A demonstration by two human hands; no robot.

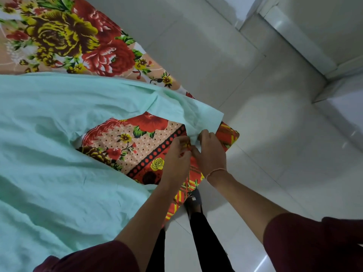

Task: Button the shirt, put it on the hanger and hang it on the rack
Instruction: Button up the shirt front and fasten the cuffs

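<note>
The mint shirt (pixel 59 134) lies spread on the flowered bed (pixel 59 40), stretching away to the left of both grips. The left grip (pixel 176 156) and right grip (pixel 211 154), fingertips almost meeting, pinch the shirt's front edge between them. The cloth looks light, soft and limp, so it is probably best held at the firmer front edge. No container shows.

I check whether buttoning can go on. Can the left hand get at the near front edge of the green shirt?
Probably yes. The near front edge lies on the bedsheet beside the left hand, nothing covering it. It and the right hand pinch the far flap, so it must let go first.
</note>
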